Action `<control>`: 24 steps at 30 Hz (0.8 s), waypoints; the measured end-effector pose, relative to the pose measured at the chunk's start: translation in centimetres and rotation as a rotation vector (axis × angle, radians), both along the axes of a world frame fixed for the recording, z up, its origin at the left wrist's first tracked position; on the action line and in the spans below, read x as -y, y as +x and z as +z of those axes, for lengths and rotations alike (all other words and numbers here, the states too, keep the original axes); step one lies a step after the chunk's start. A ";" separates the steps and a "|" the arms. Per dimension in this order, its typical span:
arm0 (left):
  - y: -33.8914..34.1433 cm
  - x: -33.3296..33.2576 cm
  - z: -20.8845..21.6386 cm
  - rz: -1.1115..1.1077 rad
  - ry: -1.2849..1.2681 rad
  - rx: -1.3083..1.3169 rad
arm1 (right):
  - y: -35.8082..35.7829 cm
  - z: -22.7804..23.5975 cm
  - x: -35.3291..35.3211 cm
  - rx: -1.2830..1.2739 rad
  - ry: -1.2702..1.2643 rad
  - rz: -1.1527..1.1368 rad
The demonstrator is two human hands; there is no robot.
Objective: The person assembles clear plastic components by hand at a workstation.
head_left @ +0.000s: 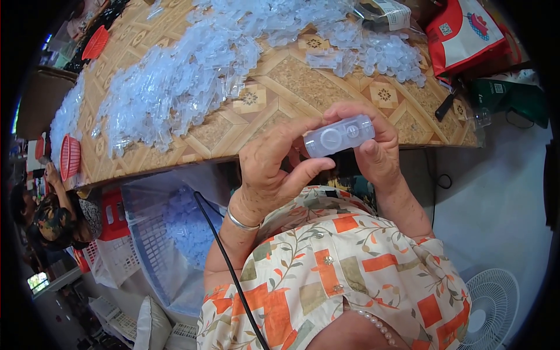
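Just in front of the table edge, both hands hold one small translucent plastic case (340, 136). It is oblong with rounded ends, lies tilted with its right end higher, and shows round shapes on its face. My left hand (265, 160) curls around its left end, with the index finger along the top and the thumb below. My right hand (382, 143) grips the right end, fingers behind and over the top, thumb at the lower edge. Part of the fingers is hidden behind the case.
A large heap of clear plastic pieces (175, 87) covers the table's (303, 81) left and far side, with small round pieces (388, 58) at right. A red bag (466, 41) stands far right. Below sits a lined basket of pieces (186, 227). Another person (55, 213) is at left.
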State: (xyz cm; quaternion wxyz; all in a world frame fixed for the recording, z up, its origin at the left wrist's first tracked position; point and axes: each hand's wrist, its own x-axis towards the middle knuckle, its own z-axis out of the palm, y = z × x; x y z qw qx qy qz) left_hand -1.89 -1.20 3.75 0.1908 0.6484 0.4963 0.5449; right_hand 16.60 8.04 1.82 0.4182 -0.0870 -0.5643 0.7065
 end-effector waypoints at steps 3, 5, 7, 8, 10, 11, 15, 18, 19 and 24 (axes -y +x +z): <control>0.0 -0.2 -0.5 0.011 0.067 -0.047 | 0.0 -0.2 0.2 0.002 -0.059 0.014; 0.2 0.0 -0.1 -0.003 0.033 -0.001 | -0.1 -0.3 0.0 -0.008 -0.070 0.017; 0.3 -0.2 0.6 -0.017 -0.002 0.045 | -0.3 -0.5 -0.4 0.020 0.123 -0.041; 0.1 -0.6 1.1 0.035 0.098 -0.072 | -0.3 -0.5 -0.4 0.020 0.123 -0.040; 0.3 -0.8 1.3 0.090 0.198 -0.190 | -0.3 -0.5 -0.3 0.087 0.217 -0.053; 0.5 -0.8 1.2 0.058 0.144 -0.068 | -0.3 -0.4 -0.3 0.086 0.218 -0.050; 0.5 -0.7 0.2 -0.011 0.102 0.118 | -0.5 0.1 -0.1 0.146 0.385 -0.116; 1.0 -0.3 0.5 0.018 0.064 0.194 | -0.6 0.0 0.0 0.145 0.411 -0.164; 1.0 -0.4 0.4 0.018 0.065 0.194 | -0.7 0.0 0.0 0.134 0.429 -0.191; 1.5 -0.3 -0.1 -0.027 -0.034 0.388 | -0.6 -0.1 0.0 0.183 0.426 -0.212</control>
